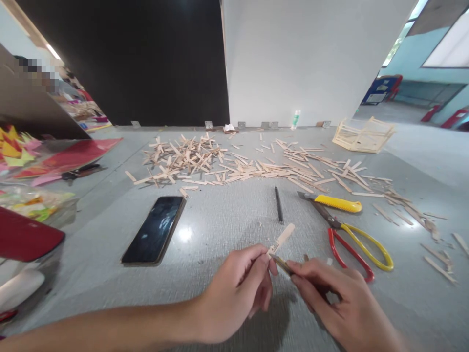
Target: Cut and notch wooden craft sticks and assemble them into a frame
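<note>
Between the thumb and fingers of my left hand is a popsicle stick, its rounded end pointing up and away to the right. A notch or split shows near where the fingers hold it. My right hand pinches a narrow blade, whose tip touches the stick close to the left fingertips. Just beyond lies a black pen. To the right are a yellow utility knife and scissors with one red and one yellow handle, the knife's tip over their blades.
A phone lies left of my hands. Loose popsicle sticks spread across the table toward a small stick-built frame. A glue stick stands by the upright panel. Coloured paper and a red object sit at left.
</note>
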Demonstrator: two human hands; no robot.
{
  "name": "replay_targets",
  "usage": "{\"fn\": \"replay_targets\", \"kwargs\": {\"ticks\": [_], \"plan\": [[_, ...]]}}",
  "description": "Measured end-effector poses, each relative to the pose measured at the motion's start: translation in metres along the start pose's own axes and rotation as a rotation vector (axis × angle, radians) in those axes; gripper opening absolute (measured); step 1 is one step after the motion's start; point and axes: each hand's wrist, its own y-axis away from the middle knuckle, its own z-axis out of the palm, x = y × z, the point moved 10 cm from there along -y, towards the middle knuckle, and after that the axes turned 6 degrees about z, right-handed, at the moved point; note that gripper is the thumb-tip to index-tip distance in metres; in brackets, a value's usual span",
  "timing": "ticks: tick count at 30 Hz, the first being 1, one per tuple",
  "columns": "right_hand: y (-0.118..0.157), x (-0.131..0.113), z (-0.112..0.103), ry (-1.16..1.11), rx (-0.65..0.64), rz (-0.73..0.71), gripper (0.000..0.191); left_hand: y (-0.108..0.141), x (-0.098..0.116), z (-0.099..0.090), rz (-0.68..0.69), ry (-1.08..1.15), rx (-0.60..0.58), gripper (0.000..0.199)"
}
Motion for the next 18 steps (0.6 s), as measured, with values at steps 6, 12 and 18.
{"fn": "replay_targets", "kwargs": {"ticks": [6,12,18], "plan": [[0.004,-0.011,-0.009,0.131,0.092,-0.086,0.027,-0.002,0.014,-0.005,0.085,-0.170,0.028,0.034],[0.006,-0.009,-0.011,0.160,0.130,-0.123,0.019,-0.002,0.014,-0.008,0.094,-0.213,0.040,0.034],[0.005,-0.010,-0.007,0.156,0.101,-0.101,0.026,-0.003,0.014,-0.008,0.079,-0.269,0.033,0.036]]}}
